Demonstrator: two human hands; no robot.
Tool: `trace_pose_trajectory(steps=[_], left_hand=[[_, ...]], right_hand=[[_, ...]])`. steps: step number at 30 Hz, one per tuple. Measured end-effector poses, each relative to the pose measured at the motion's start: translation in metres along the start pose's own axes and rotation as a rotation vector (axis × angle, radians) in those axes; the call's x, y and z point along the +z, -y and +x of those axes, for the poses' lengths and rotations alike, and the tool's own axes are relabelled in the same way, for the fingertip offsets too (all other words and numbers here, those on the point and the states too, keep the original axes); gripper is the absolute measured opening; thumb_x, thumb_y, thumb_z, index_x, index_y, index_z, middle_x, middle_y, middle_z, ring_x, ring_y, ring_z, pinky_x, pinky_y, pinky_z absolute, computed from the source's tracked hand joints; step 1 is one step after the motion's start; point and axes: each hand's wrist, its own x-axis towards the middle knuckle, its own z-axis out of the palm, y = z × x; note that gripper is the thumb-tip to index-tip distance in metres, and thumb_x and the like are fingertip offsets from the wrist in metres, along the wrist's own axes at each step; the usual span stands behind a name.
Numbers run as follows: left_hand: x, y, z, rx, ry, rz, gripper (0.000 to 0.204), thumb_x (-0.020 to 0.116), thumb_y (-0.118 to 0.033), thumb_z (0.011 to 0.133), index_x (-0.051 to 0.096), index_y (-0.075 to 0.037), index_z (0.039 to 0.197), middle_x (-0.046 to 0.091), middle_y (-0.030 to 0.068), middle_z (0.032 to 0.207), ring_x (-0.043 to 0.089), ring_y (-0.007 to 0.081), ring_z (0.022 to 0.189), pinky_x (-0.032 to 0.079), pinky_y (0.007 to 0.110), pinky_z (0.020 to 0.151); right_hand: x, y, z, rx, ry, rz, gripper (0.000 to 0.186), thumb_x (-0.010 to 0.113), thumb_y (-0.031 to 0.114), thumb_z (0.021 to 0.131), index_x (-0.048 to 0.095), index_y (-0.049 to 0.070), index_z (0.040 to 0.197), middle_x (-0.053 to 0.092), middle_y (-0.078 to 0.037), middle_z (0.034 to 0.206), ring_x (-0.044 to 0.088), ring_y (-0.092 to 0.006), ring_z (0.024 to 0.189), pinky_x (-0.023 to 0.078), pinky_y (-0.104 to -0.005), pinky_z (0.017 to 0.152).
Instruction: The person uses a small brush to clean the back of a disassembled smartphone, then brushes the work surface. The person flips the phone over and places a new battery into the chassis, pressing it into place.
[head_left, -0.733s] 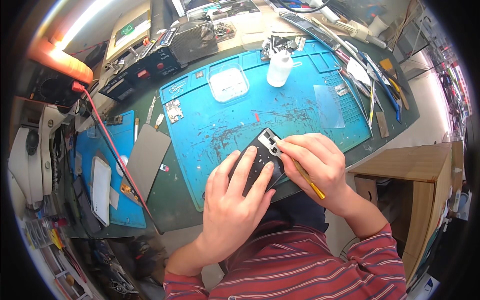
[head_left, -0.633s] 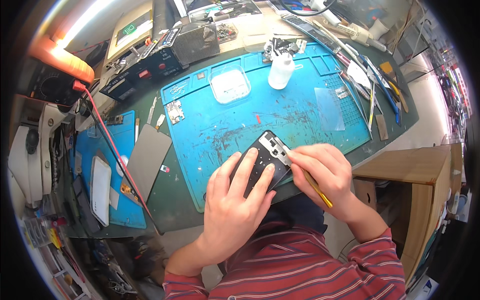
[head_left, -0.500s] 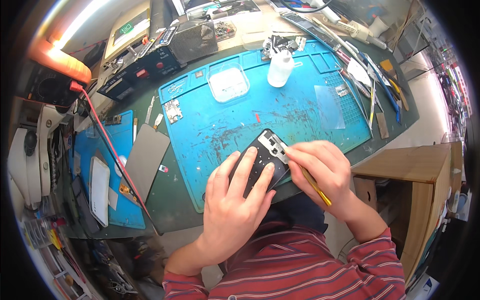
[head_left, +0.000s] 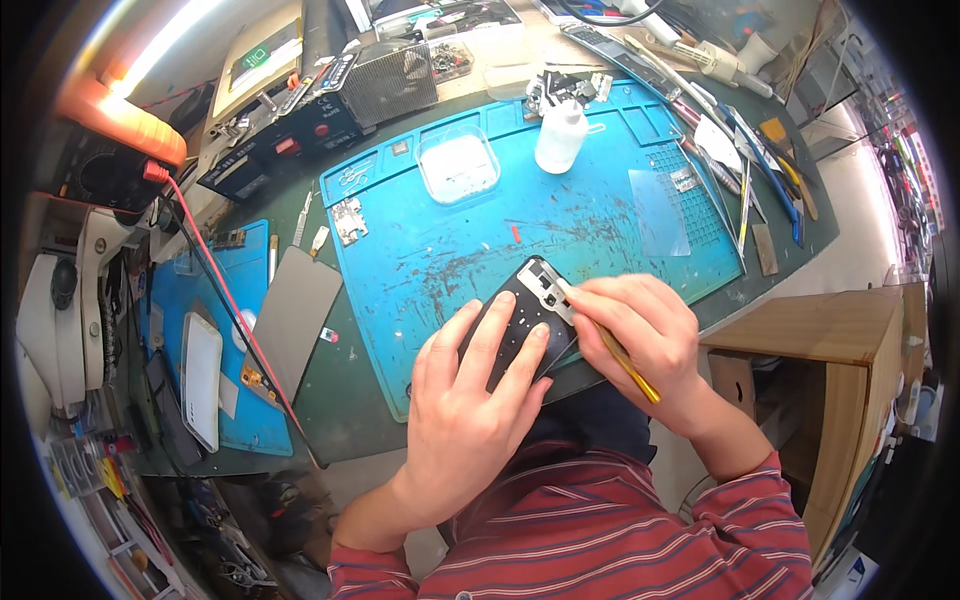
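A black phone lies tilted near the mat's front edge. A silver metal plate with dark cutouts sits at its far end, and small white specks dot its dark surface. My left hand rests on the phone with its fingers spread flat across it. In my right hand, closed like a pen grip, is a slim gold-coloured tool. Its working tip meets the right side of the metal plate, mostly hidden by my fingers, so its kind is unclear.
On the blue mat stand a white bottle and a clear tray. Tweezers and other hand tools lie at the right. A second blue mat holds a white phone shell. Red and black leads cross the left side.
Hardly anything differs. My right hand has shifted very slightly at the metal plate, tool still in it; my left hand stays on the phone.
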Motion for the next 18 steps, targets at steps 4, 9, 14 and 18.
trace_pose_trajectory(steps=[4,9,14,18], left_hand=[[0.000,0.000,-0.001,-0.011,-0.001,-0.001,0.051,0.087,-0.020,0.085,0.077,-0.013,0.134,0.063,0.0166,0.151,0.059,0.0387,0.135,0.050,0.050,0.108],[-0.001,-0.002,0.000,-0.002,0.013,-0.001,0.051,0.087,-0.020,0.085,0.078,-0.013,0.134,0.063,0.0166,0.151,0.059,0.0390,0.135,0.050,0.050,0.109],[0.000,0.000,-0.001,-0.013,0.010,-0.013,0.051,0.088,-0.020,0.085,0.077,-0.013,0.135,0.063,0.0168,0.151,0.058,0.0391,0.135,0.050,0.051,0.109],[0.000,0.000,-0.001,0.000,0.017,-0.005,0.051,0.088,-0.020,0.085,0.077,-0.012,0.134,0.063,0.0169,0.152,0.058,0.0393,0.136,0.050,0.051,0.109]], right_hand=[[-0.014,0.007,-0.018,0.013,0.012,-0.052,0.033,0.086,-0.003,0.080,0.077,0.002,0.111,0.077,-0.009,0.102,0.074,-0.0276,0.087,0.059,-0.0391,0.075],[0.004,-0.003,0.006,-0.004,0.002,0.015,0.030,0.085,-0.001,0.083,0.077,0.002,0.111,0.077,-0.010,0.102,0.074,-0.0283,0.087,0.059,-0.0390,0.076],[-0.003,-0.012,0.003,-0.031,0.049,0.055,0.030,0.085,0.001,0.084,0.077,0.001,0.113,0.077,-0.011,0.103,0.075,-0.0288,0.089,0.060,-0.0385,0.077],[-0.003,-0.025,0.014,-0.039,0.100,0.140,0.028,0.084,0.001,0.086,0.079,0.001,0.113,0.078,-0.013,0.105,0.076,-0.0298,0.091,0.061,-0.0382,0.079]])
